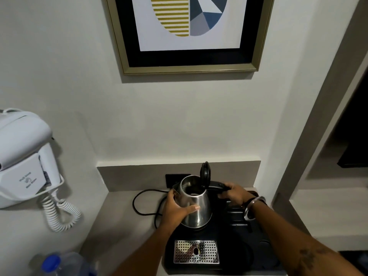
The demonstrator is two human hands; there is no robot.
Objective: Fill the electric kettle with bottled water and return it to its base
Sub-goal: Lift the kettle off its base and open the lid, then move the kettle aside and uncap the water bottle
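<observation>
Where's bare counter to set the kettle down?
Bare counter lies left of the black tray, between the cord and the bottles. The tray is crowded: kettle, drip grate, both hands.

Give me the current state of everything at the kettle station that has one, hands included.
Kettle: upright on the black tray, held by both hands.
Kettle lid: flipped open, standing up.
Left hand: wrapped around the kettle body.
Right hand: gripping the kettle handle.
Water bottle: blue cap on, on the counter.
Hair dryer: docked in its wall holder.
</observation>
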